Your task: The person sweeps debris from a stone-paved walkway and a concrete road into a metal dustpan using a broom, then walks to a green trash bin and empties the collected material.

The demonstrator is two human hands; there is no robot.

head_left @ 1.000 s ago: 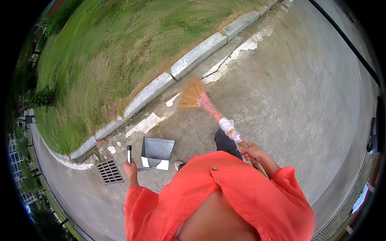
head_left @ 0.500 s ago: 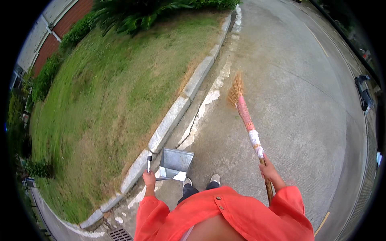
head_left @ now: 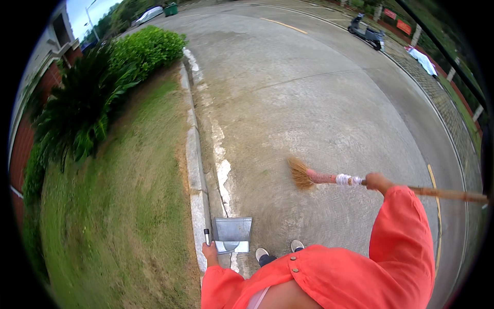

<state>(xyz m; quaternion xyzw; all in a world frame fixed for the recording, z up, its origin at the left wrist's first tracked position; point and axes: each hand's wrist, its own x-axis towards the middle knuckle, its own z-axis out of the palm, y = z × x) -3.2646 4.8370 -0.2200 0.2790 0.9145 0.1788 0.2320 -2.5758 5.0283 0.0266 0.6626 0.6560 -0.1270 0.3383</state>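
On the far left, grass (head_left: 118, 206) runs up to the stone curb (head_left: 196, 180). The left hand (head_left: 210, 253) has its grip closed round the dustpan handle (head_left: 207, 237), with the grey dustpan (head_left: 232, 234) hanging just beside the curb, above the shoes (head_left: 280, 251). To the right, the right hand (head_left: 379, 182) is wrapped around the broom (head_left: 329, 178), its bristles out over the concrete road (head_left: 309, 103). Sweeping goes best with short strokes toward the pan's mouth, set flat. Open road lies ahead and right; a scooter (head_left: 366, 32) stands well apart.
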